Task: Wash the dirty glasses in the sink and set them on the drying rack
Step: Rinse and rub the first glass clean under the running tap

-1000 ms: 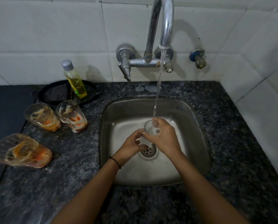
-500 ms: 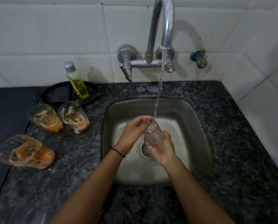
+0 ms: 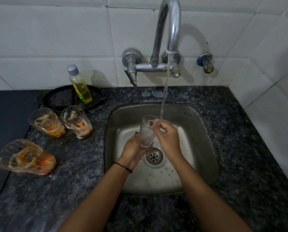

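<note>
Over the steel sink (image 3: 198,164) I hold a clear glass (image 3: 146,131), its mouth up and tilted to the left. My left hand (image 3: 134,149) cups its base from below. My right hand (image 3: 167,134) grips its rim, fingers over the edge. Water from the tap (image 3: 171,30) falls onto my right fingers beside the rim. Three dirty glasses with orange and white residue stand on the counter to the left: one (image 3: 46,122), a second (image 3: 76,121), and a third (image 3: 25,157) nearest me.
A bottle of yellow liquid (image 3: 79,84) stands in a black pan (image 3: 59,97) behind the dirty glasses. The dark granite counter (image 3: 248,148) surrounds the sink, with white tiled walls behind and to the right. A black surface (image 3: 6,114) lies at the far left.
The hands swapped roles on the glass: the left dropped from the rim to the base, the right rose from the base to the rim. The glass shifted slightly left of the stream.
</note>
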